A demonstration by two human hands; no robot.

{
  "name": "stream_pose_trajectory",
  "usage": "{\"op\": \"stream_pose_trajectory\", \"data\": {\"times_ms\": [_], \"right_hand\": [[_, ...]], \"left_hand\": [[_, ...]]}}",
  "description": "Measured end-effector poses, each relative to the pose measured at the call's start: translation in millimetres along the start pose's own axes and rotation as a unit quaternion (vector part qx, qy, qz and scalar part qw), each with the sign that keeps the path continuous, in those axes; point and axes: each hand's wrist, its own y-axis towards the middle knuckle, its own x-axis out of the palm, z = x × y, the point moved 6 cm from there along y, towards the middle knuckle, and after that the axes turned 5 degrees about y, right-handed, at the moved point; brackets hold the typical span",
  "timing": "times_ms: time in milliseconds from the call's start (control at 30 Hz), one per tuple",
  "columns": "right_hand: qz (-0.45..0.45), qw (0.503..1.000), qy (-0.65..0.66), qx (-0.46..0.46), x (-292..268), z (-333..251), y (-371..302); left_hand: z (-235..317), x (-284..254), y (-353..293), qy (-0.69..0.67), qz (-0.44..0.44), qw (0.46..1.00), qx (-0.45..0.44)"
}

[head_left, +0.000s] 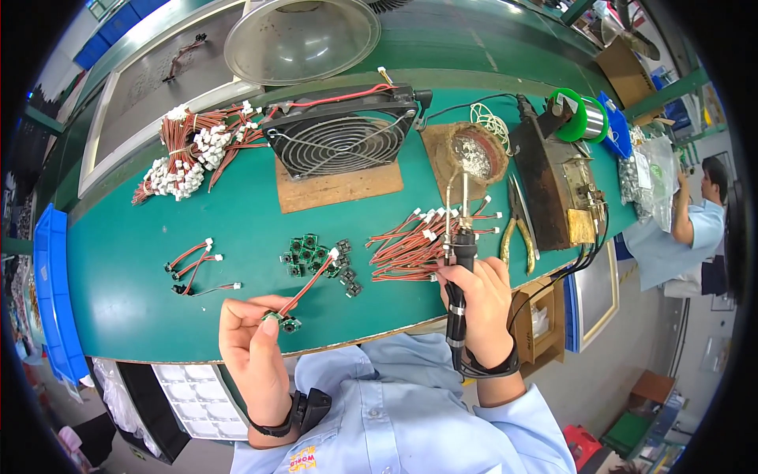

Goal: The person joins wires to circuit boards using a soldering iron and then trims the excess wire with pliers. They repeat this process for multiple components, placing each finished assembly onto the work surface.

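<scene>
A green-topped workbench [158, 300] fills the centre of the frame. At upper left, a large heap of red-and-brown wire leads with white plugs [193, 150] lies beside a black cooling fan [343, 138] propped on a piece of brown board [339, 189]. A wide metal lamp shade [304, 35] hangs over the top centre. Right of the fan sits a round pot of solder dross [478, 154], then a dark, stained solder station [553, 182] with a green spool [580, 114] on top. Yellow-handled pliers [515, 229] lie just right of a loose pile of wired leads [410, 245] at centre. A cluster of small green circuit boards [312, 257] rests in the middle of the bench, and three finished leads [193, 265] lie apart at centre left. A blue bin [51, 292] hugs the left rim. At far right, another person in a light-blue shirt [691, 229] works at a neighbouring spot.

At lower centre, the left hand [253, 340] pinches a small green board with a red wire attached [284, 320] between thumb and fingertips, held just above the bench's near edge. The right hand [478, 304] is wrapped in a fist around the black handle of a soldering iron [458, 253], its tip pointing up toward the pile of leads, its cord running down past the wrist.
</scene>
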Motion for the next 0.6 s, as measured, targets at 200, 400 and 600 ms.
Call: {"op": "stream_pose_trajectory", "data": {"times_ms": [200,400,600], "right_hand": [[0.007,1.0,-0.014,-0.019,-3.8,3.1,2.8],[0.107,0.93,0.312,0.162,-13.6,-11.3,-7.7],[0.019,0.917,0.382,0.119,-18.7,-48.6,9.7]], "left_hand": [[8.0,12.0,-4.7,0.042,-0.027,0.999,0.008],[19.3,34.3,-11.0,0.14,-0.087,0.985,0.046],[29.1,80.3,-17.2,0.326,-0.274,0.895,0.136]]}}
